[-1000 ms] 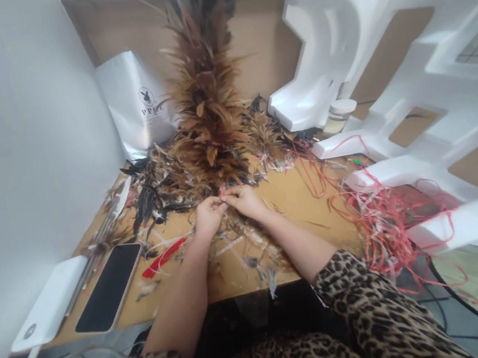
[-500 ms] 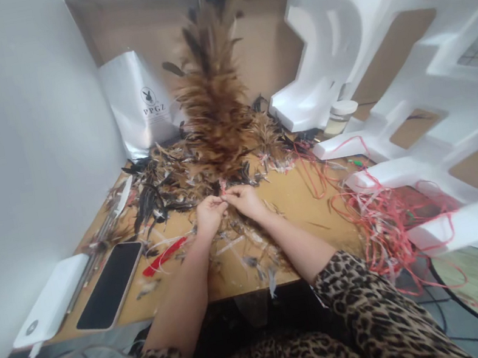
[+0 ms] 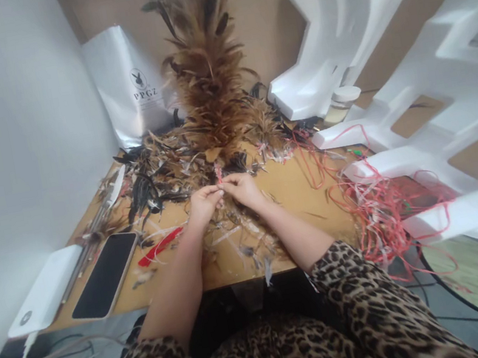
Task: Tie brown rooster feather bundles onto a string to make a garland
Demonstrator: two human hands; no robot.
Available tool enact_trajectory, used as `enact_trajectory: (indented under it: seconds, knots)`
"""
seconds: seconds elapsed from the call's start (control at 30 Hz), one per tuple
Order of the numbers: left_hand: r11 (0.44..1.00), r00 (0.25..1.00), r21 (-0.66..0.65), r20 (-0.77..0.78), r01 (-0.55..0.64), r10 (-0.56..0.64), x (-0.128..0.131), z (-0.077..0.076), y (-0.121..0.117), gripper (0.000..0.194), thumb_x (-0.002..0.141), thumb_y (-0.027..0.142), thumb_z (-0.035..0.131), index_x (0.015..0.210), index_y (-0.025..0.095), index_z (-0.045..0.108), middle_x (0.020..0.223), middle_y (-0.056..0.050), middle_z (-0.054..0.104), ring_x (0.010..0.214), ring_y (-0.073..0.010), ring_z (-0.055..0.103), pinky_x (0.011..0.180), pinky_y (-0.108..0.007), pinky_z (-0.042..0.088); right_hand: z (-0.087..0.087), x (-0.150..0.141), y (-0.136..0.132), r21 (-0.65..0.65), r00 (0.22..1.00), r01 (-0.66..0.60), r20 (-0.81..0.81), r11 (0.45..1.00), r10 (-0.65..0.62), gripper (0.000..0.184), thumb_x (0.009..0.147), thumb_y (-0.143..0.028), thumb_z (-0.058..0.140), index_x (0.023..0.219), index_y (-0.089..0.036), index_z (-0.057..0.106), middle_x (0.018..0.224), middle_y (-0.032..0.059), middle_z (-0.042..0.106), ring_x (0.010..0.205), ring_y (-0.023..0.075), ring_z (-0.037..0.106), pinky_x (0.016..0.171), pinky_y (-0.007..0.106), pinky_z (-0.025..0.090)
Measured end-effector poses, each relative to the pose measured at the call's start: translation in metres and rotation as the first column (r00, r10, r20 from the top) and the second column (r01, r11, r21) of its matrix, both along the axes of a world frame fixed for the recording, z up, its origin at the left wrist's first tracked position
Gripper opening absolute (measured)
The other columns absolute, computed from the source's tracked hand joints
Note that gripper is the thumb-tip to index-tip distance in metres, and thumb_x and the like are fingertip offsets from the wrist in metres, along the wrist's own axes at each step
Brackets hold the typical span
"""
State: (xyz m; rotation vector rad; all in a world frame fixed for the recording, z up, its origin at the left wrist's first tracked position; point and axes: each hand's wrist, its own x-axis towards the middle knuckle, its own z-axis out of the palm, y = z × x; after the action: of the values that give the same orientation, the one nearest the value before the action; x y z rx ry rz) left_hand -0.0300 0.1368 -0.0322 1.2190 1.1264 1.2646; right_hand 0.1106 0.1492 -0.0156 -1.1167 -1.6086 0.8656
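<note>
A tall feather duster (image 3: pixel 210 79) of brown and black feathers stands upright at the middle of the table. Its lower end (image 3: pixel 218 171) is wrapped in pink string and comes down to my fingertips. My left hand (image 3: pixel 204 205) is closed in a pinch at this end, thumb against forefinger. My right hand (image 3: pixel 243 190) pinches the same spot from the other side, the fingertips of both hands nearly touching. Exactly what lies between the fingers is too small to make out. Loose feathers (image 3: pixel 164 173) are heaped behind and left of my hands.
On the left lie a phone (image 3: pixel 105 276), a white power bank (image 3: pixel 46 291) with a cable and a red strip (image 3: pixel 160 246). A silver bag (image 3: pixel 128 90) stands behind. To the right are tangled pink string (image 3: pixel 385 221), a lidded jar (image 3: pixel 343 102) and white foam pieces (image 3: pixel 331 20).
The view has tipped down slightly, so the table sits higher in the picture. More of the pink-wrapped end shows above my fingers, which keep their pinch.
</note>
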Motion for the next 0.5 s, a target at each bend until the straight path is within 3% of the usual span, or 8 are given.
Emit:
enact_trajectory:
  seconds: [0.2, 0.5]
  knots:
    - [0.999, 0.999, -0.017, 0.019, -0.042, 0.042, 0.006, -0.001, 0.000, 0.023, 0.057, 0.027, 0.072, 0.072, 0.013, 0.062, 0.049, 0.001, 0.060, 0.040, -0.0081, 0.050, 0.042, -0.019, 0.038, -0.011, -0.006, 0.002, -0.002, 0.996, 0.070, 0.047, 0.998, -0.070, 0.018, 0.075, -0.026, 0.063, 0.082, -0.013, 0.074, 0.070, 0.0022, 0.068, 0.061, 0.0110, 0.056, 0.061, 0.021, 0.042]
    - [0.991, 0.991, 0.015, -0.026, -0.130, 0.130, 0.008, -0.006, 0.002, 0.014, 0.059, 0.017, 0.065, 0.068, 0.015, 0.055, 0.046, 0.003, 0.058, 0.039, -0.0098, 0.053, 0.039, -0.018, 0.041, -0.013, -0.010, 0.001, 0.028, 0.994, 0.049, 0.097, 0.998, -0.051, 0.017, 0.075, -0.025, 0.063, 0.084, -0.015, 0.074, 0.072, 0.0024, 0.069, 0.062, 0.0117, 0.058, 0.063, 0.022, 0.043]
